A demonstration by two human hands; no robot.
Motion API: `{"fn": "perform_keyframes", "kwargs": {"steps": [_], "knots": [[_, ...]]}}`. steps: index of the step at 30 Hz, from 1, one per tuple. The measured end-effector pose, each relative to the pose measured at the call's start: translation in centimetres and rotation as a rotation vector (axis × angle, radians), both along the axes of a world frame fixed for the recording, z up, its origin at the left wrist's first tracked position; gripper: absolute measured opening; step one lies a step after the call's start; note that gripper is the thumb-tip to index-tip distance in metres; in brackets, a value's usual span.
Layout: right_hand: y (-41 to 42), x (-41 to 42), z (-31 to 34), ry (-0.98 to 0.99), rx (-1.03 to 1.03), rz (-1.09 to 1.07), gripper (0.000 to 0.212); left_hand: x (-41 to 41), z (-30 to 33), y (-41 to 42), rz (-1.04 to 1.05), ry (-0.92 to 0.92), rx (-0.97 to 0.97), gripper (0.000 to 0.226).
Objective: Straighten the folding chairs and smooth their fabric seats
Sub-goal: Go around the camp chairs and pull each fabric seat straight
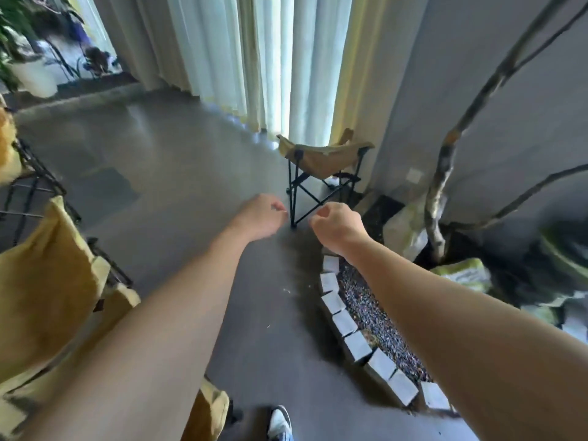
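A folding chair [321, 160] with a tan fabric seat and black frame stands ahead by the curtain, its seat sagging and wrinkled. Both my arms stretch out toward it, short of touching it. My left hand [262, 218] hangs in the air with fingers loosely curled, holding nothing. My right hand [337, 227] is beside it, fingers loosely curled and empty too. A second chair [47, 281] with yellow fabric stands close at my left, partly behind my left arm. Another yellow fabric seat [6, 144] on a black frame shows at the far left edge.
A gravel bed [375, 313] edged with white stone blocks [356, 345] curves along the right, holding rocks and a bare tree trunk [439, 192]. Long pale curtains [261, 58] hang ahead. Potted plants [28, 68] stand at the far left. My shoe [280, 421] is below.
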State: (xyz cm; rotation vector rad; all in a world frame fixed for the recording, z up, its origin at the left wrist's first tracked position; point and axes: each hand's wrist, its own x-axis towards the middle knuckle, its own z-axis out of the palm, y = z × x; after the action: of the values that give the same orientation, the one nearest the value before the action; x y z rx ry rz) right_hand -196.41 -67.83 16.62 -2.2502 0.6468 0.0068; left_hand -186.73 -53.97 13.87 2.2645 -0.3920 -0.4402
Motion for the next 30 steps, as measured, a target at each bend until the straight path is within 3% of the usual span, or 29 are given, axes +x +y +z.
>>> {"fn": "perform_keyframes", "kwargs": {"steps": [3, 11, 18, 24, 30], "knots": [[-3.3, 7.0, 0.4, 0.035, -0.08, -0.019, 0.024, 7.8, 0.6, -3.7, -0.061, 0.031, 0.016, 0.009], [-13.6, 22.2, -0.8, 0.196, -0.066, -0.141, 0.026, 24.8, 1.0, -12.6, -0.208, -0.008, 0.101, 0.019], [-23.5, 41.0, -4.8, 0.229, 0.02, -0.202, 0.023, 42.5, -2.9, -22.8, -0.244, 0.023, 0.186, 0.012], [-29.7, 52.9, -7.6, 0.32, 0.072, -0.297, 0.025, 55.9, -5.8, -30.1, -0.347, 0.058, 0.353, 0.024], [-35.6, 62.3, -15.1, 0.409, 0.16, -0.439, 0.03, 67.0, -14.0, -38.8, -0.504, 0.043, 0.521, 0.041]]}}
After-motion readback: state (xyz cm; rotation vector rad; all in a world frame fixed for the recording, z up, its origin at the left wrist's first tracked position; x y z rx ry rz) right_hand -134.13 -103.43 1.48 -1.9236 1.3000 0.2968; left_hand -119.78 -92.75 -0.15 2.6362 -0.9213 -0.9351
